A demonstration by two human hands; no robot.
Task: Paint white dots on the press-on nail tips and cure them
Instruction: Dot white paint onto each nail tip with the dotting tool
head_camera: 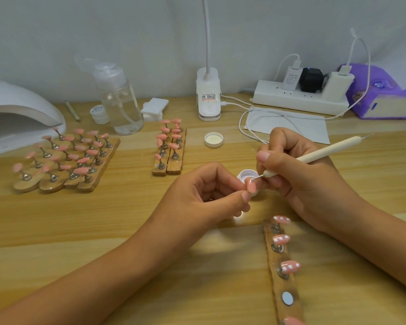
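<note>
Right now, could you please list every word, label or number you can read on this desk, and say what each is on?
Small white round jar lid: cursive script, too blurred to read.
White lamp base sticker: print too small.
White plug-in charger: grey print too small.
Purple tissue pack: printing blurred.
Nothing can be quoted.

Far, left of centre on bench: clear pump bottle, thin wooden stick left of it, white cotton pads stacked right of it. Far centre: white lamp base, gooseneck up out of view. Far right: power strip with three adapters plugged in, purple tissue pack beside it. White sheet just nearer, white cable looped over it.
</note>
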